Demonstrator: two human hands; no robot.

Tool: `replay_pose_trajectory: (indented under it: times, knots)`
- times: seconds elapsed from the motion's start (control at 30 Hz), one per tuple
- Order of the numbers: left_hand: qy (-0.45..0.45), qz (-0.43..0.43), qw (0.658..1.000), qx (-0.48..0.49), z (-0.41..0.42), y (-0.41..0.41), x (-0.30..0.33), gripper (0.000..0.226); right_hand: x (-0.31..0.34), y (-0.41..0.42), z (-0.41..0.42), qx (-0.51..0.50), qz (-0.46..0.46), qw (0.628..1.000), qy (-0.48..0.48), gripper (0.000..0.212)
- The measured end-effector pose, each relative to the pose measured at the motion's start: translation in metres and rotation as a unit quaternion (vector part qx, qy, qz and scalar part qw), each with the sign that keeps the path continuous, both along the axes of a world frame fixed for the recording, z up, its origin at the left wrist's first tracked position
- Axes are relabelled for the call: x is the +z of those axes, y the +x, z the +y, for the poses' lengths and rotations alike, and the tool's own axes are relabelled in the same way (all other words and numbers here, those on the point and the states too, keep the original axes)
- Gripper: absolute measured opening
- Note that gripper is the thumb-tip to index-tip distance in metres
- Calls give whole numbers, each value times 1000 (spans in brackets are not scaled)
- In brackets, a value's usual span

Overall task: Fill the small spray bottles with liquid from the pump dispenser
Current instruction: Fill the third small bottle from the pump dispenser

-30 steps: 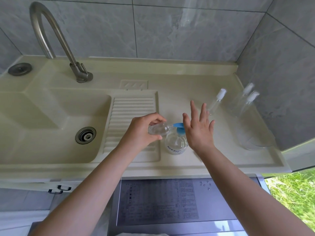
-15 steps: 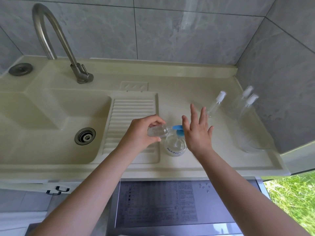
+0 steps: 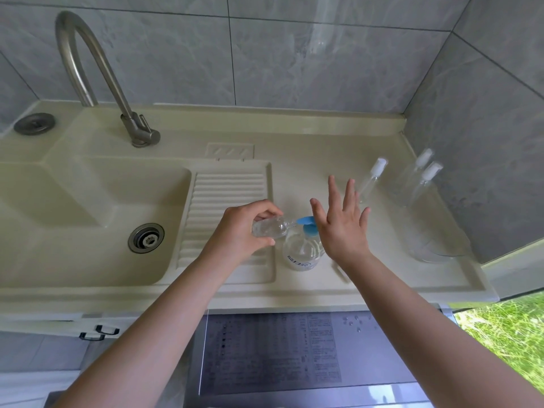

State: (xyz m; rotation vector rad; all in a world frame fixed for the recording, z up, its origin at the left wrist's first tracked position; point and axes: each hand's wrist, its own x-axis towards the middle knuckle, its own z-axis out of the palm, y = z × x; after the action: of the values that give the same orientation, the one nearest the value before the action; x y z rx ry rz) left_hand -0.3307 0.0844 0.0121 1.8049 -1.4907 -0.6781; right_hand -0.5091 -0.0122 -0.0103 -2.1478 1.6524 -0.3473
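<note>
1. Two hands work over the cream moulded sink counter [image 3: 294,293]: your left hand [image 3: 240,231] curls round a small clear plastic bottle [image 3: 269,228], tipped sideways with its neck at the blue spout
2. Your right hand [image 3: 343,226] lies flat, fingers straight and spread, over the round clear pump dispenser [image 3: 301,251], which stands beside the ribbed draining board [image 3: 226,198]
3. Three slim clear spray bottles [image 3: 372,179] with white caps stand upright near the grey tiled wall [image 3: 294,54]
</note>
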Motion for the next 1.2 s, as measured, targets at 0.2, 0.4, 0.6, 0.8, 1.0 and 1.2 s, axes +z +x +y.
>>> replay_pose_trajectory:
  times: [0.2,0.4,0.6,0.8,1.0,1.2]
  knots:
    - [5,-7,1000,-1,-1,-2,1,51,5,-4,-2,-3,-15,999,29,71]
    - [3,-1,1000,3,-1,-3,1,51,-1,0,1,-12,24,1000,4,64]
    - [-1,2,1000,-5,-2,-5,-1,51,-4,-2,-3,-8,-36,999,13,65]
    - [-3,7,1000,3,-1,-1,-5,52,-11,-2,-6,11,29,999,14,71]
    - [-5,10,1000,-3,-2,0,-3,52,-8,0,-2,12,6,1000,18,71]
    - [-9,14,1000,-2,0,2,-4,52,0,-1,-4,7,-3,1000,29,64]
